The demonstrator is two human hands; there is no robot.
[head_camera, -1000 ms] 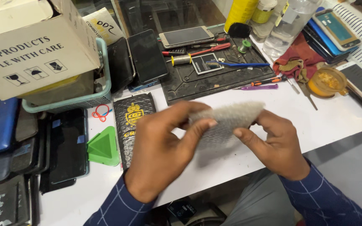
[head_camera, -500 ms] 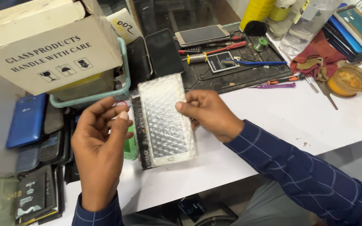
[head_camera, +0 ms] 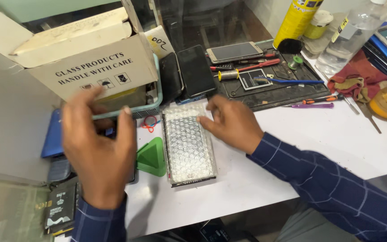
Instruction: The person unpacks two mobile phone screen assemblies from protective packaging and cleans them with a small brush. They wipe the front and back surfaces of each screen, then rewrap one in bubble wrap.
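Note:
A flat rectangular package wrapped in bubble wrap (head_camera: 188, 144) lies on the white table (head_camera: 319, 134). My right hand (head_camera: 230, 122) rests on the package's upper right edge, its fingers spread and touching the wrap. Raised and blurred, my left hand (head_camera: 98, 145) hovers over the phones at the left with fingers apart, holding nothing. A green triangular plastic pick (head_camera: 152, 157) lies just left of the package.
A cardboard box (head_camera: 81, 58) sits in a teal basket (head_camera: 151, 110) at the back left. Several phones (head_camera: 189, 74) and batteries (head_camera: 61, 208) lie around. A black work mat (head_camera: 287, 92) holds screwdrivers and a phone. A yellow spray can (head_camera: 295, 20), bottle and red cloth stand at the right.
The bubble-wrapped package went from both hands down flat onto the table. My left hand let go and moved left, while my right hand stayed on the package's edge.

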